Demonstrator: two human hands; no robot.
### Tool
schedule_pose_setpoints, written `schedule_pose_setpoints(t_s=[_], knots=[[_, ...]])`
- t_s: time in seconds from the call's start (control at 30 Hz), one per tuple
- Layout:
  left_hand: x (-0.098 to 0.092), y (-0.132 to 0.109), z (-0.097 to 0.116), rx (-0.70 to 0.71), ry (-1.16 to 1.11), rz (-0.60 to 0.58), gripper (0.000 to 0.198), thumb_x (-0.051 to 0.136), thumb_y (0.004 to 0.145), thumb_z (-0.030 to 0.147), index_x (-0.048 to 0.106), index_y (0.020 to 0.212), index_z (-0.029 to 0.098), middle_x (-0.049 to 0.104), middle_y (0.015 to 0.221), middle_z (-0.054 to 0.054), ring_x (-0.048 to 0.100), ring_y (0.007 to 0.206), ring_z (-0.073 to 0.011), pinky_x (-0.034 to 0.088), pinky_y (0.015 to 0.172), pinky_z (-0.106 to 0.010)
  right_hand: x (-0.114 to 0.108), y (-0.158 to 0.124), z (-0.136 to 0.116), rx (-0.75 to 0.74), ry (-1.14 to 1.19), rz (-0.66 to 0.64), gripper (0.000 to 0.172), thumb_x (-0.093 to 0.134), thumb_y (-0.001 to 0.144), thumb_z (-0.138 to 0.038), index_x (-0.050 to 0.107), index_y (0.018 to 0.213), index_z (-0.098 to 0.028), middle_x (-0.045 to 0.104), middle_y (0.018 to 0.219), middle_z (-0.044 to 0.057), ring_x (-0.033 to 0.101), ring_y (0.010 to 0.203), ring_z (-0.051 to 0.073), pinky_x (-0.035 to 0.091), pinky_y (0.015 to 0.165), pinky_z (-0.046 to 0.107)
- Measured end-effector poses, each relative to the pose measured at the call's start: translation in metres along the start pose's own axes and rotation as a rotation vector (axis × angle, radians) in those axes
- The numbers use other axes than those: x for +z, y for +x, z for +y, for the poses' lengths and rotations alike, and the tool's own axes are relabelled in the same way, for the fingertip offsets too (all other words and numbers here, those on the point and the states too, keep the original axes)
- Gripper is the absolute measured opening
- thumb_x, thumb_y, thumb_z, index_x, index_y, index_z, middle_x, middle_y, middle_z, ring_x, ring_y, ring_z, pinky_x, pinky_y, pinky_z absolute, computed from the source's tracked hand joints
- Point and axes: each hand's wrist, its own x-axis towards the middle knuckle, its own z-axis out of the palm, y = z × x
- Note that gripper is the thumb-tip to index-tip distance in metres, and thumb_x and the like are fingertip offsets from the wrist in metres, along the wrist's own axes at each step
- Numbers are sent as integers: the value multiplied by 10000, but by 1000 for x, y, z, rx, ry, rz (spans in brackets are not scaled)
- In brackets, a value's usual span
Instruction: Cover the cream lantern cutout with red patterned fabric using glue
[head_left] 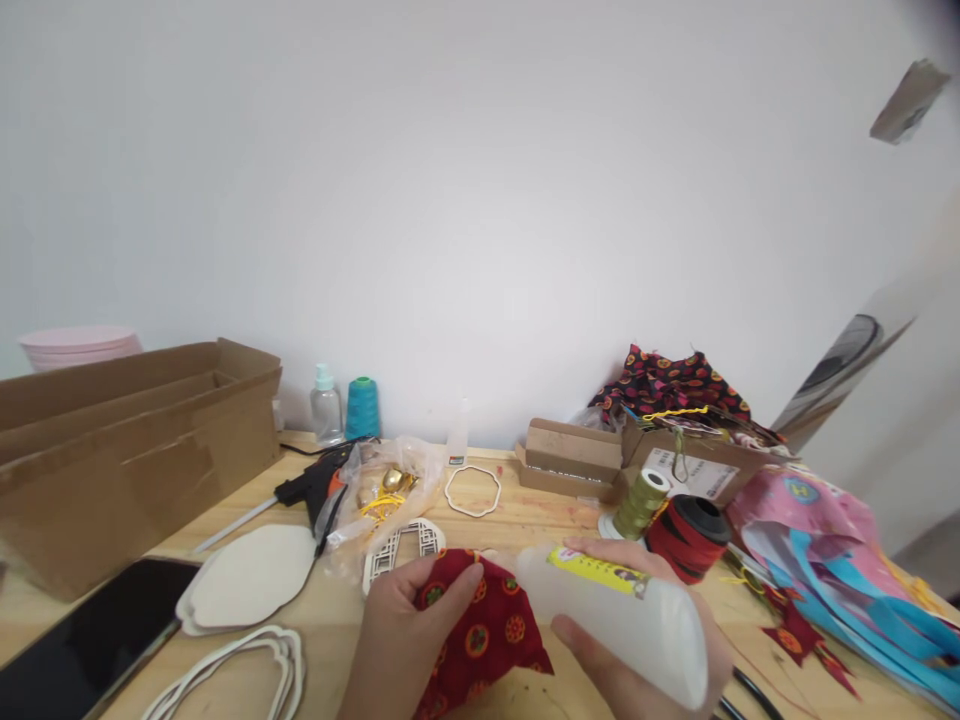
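Between the thumb and fingers of my left hand (409, 620) is a piece of dark red patterned fabric (495, 630), its right corner hanging free. My right hand (667, 660) is wrapped round a translucent white squeeze bottle (622, 625) with a yellow label. The bottle lies tilted, its narrow end pointing left at the fabric's upper edge. Whether the tip touches the cloth cannot be made out. Just behind the left hand lies a white openwork lattice piece (386, 550), and farther back a thin scalloped frame (472, 490).
At left are a long cardboard box (142, 460), a phone (97, 630), white scalloped boards (251, 580), loose frames (240, 670) and a black glue gun (315, 485). Thread spools (643, 505), a red ribbon roll (686, 540), a small box (570, 460) and coloured cloth (817, 530) crowd the right.
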Motion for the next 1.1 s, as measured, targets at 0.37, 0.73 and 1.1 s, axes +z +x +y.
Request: schedule_pose_setpoints(t_s=[0.37, 0.73, 1.1], knots=[[1, -1, 3, 15, 27, 15, 269, 712, 531, 386, 700, 672, 157, 696, 539, -27, 643, 548, -219, 518, 492, -282, 0, 1, 2, -75, -8, -55, 389, 670, 655, -292, 504, 1001, -230, 639, 805, 52, 621, 633, 212, 514, 543, 316], [-4, 1, 8, -5, -4, 53, 304, 720, 521, 384, 692, 711, 149, 695, 525, -14, 652, 560, -228, 532, 512, -302, 2, 7, 1, -72, -13, -41, 333, 673, 643, -264, 518, 935, -223, 643, 739, 27, 623, 620, 195, 509, 554, 282], [-2, 1, 10, -18, -69, 75, 294, 733, 511, 358, 702, 729, 163, 698, 524, -7, 645, 516, -217, 539, 513, -315, -1, 5, 4, -53, -82, 8, 331, 686, 623, -310, 550, 916, -239, 652, 740, 18, 616, 620, 204, 500, 560, 300]])
